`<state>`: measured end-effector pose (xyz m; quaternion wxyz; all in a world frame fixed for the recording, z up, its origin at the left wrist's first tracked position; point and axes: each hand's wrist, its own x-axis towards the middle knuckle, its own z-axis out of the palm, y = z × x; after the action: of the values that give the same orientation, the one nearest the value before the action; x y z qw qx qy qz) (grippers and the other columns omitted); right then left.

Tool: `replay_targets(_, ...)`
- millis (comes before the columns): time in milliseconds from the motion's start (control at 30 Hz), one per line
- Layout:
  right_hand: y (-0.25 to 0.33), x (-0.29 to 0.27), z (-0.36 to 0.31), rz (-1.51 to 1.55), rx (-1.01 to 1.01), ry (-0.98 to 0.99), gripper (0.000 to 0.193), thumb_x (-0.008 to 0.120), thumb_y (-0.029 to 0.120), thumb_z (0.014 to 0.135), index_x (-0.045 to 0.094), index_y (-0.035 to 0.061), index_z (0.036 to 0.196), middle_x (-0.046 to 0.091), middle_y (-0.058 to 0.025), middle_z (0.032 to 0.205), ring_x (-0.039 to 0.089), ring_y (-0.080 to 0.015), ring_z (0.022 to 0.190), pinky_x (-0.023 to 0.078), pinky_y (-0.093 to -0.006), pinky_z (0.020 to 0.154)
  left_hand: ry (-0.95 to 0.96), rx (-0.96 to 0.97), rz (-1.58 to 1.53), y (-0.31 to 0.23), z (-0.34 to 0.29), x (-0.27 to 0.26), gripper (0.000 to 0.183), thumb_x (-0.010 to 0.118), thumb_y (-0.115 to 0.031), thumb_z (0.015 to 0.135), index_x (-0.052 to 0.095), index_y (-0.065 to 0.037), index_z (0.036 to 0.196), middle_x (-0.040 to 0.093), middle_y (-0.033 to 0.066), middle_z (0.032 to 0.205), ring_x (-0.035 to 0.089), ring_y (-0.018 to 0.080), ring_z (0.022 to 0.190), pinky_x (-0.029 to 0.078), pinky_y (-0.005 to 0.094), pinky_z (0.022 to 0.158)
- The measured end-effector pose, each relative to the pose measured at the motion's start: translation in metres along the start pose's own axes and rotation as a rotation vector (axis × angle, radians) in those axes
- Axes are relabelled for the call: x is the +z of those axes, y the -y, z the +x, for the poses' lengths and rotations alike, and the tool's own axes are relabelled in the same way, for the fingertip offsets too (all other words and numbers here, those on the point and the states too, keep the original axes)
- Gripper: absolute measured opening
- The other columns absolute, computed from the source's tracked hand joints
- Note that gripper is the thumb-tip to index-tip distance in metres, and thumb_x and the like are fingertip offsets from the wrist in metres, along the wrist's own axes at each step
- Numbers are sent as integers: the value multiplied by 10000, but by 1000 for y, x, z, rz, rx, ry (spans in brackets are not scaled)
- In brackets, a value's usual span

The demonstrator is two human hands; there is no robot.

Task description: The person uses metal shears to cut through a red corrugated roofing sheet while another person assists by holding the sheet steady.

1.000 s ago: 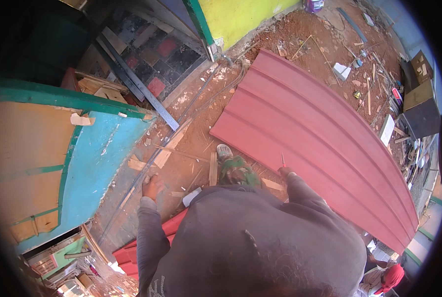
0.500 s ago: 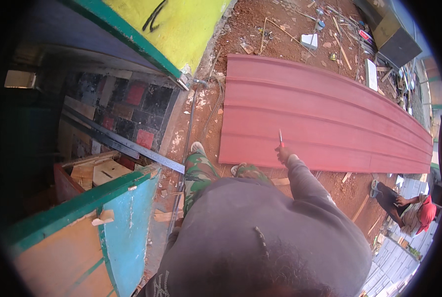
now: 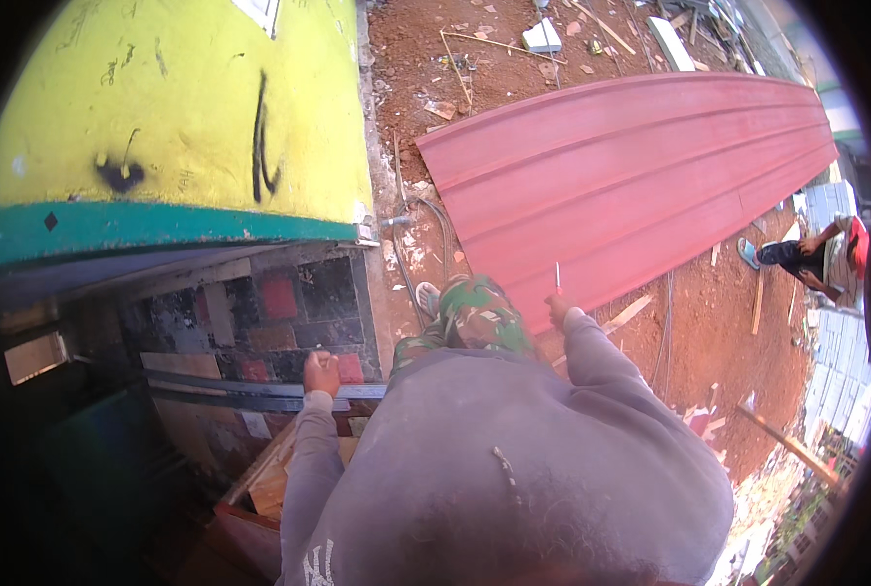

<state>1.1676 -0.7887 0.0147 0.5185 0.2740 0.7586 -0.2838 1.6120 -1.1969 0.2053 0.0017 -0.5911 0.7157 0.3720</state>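
Observation:
My right hand (image 3: pixel 559 311) is closed round a slim red-handled tool (image 3: pixel 558 281) with a thin metal shaft. The shaft points away from me, above the near edge of a long red ribbed metal sheet (image 3: pixel 631 186) that lies on the ground. Out to the left, my left hand (image 3: pixel 321 374) has its fingers curled; whether anything small is in them I cannot make out. Long grey metal bars (image 3: pixel 260 389) run behind and below that hand, and I cannot tell if it touches them.
A yellow wall (image 3: pixel 191 117) with a green lower band (image 3: pixel 162 224) rises at the left, above a dark tiled area (image 3: pixel 333 288). Wood strips (image 3: pixel 631 313) and a white block (image 3: pixel 542 36) lie on red soil. Another person (image 3: pixel 831 259) is at the far right.
My body and view have turned right, and the sheet now slants across the view. My left hand has come into sight at the left. The red-handled tool stays in my right hand.

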Motion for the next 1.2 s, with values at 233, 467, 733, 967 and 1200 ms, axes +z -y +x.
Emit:
replay_targets(233, 64, 57, -79, 30, -127, 132, 175, 644, 279, 874, 534, 155, 927, 466, 23, 648, 426, -120, 498, 275, -334, 431, 36, 666, 393, -226, 145, -38, 208, 699, -192, 840, 629, -83, 1003, 615, 135, 1040, 554, 346, 1045, 446, 447, 923)
replay_targets(467, 90, 44, -105, 146, 65, -13, 187, 645, 259, 875, 553, 110, 937, 437, -4, 602, 410, -158, 466, 283, -343, 421, 2, 645, 564, -268, 254, -33, 232, 714, -215, 827, 638, -96, 1011, 586, 147, 1077, 526, 352, 1096, 436, 445, 964)
replay_targets(733, 137, 28, -80, 327, 214, -24, 315, 585, 350, 921, 515, 119, 1124, 505, -35, 767, 485, -187, 591, 365, -372, 517, -58, 286, 492, -286, 281, -13, 366, 716, -331, 786, 637, -85, 1045, 548, 175, 1188, 466, 348, 1203, 396, 432, 1036)
replay_targets(967, 252, 44, -86, 493, 42, -23, 228, 652, 276, 895, 574, 72, 958, 505, -37, 684, 450, -149, 496, 302, -333, 421, 245, 29, -235, -302, 422, 12, 439, 693, -375, 820, 656, -50, 1113, 614, 197, 1117, 579, 324, 1094, 435, 416, 978)
replay_targets(1200, 267, 65, -63, 514, 20, -36, 295, 667, 302, 878, 618, 14, 922, 555, -62, 677, 522, -180, 536, 395, -362, 486, 362, -446, -349, -369, 507, 64, 520, 654, -317, 867, 584, -4, 1276, 606, 183, 1207, 602, 329, 964, 482, 446, 869)
